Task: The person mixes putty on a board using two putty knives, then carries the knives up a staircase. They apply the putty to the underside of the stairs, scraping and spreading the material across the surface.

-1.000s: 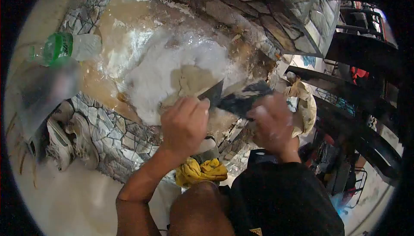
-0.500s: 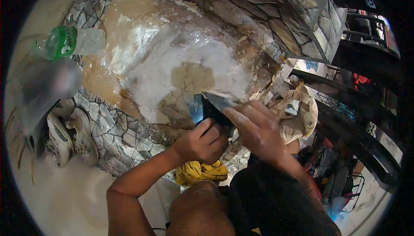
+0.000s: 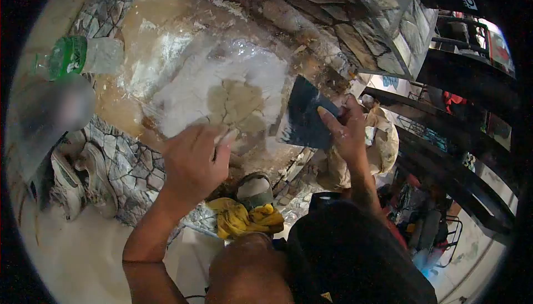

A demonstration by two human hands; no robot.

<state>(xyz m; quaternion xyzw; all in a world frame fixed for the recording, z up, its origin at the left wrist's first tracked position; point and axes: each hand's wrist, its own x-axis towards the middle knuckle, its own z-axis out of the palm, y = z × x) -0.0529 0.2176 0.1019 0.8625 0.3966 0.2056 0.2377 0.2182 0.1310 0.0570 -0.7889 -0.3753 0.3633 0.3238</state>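
Note:
Wet whitish paste [image 3: 177,93] is spread over a tan, stone-patterned surface, with a greyish-beige patch [image 3: 236,103] near its middle. My left hand [image 3: 197,157] is over the paste's lower edge, fingers curled and pressed together; whatever they hold is too small to make out. A dark, flat, square-edged scraper [image 3: 308,114] is in my right hand [image 3: 347,129], thumb on its face and fingers behind its right edge. White residue marks the scraper's lower left edge.
A plastic bottle with a green label [image 3: 105,55] lies at the upper left. Shoes [image 3: 95,173] stand at the lower left. A yellow cloth [image 3: 250,220] is near my knee. An open paper bag [image 3: 383,143] and dark metal bars [image 3: 444,159] are at right.
My hands have moved apart, left hand leftward to the paste, right hand rightward. The dark scraper is now in my right hand alone, its flat face visible.

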